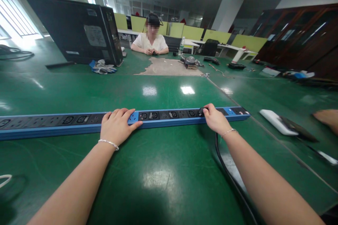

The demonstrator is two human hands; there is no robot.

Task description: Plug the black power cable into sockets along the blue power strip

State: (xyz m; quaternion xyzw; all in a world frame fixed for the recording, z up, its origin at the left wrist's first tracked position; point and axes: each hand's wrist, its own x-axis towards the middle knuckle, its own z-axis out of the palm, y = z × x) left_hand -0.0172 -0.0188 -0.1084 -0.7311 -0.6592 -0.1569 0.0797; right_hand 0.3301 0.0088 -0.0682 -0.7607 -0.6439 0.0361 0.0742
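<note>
A long blue power strip (169, 123) with black socket faces lies across the green table in front of me. My left hand (116, 126) is wrapped over its middle, fingers on the far edge and thumb along the near side, beside a blue socket. Toward the strip's right end, my right hand (216, 121) pinches a black plug (201, 111) at the sockets. Whether the plug is seated in a socket I cannot tell. From below that hand a black cable (224, 165) runs down toward the bottom of the view.
A black computer case (71, 28) stands at the back left, with gloves (102, 66) beside it. Across the table sits a person (150, 42), hands together. A bottle (182, 46) and a metal device (190, 62) stand nearby. To the right lies a white box-like object (277, 122).
</note>
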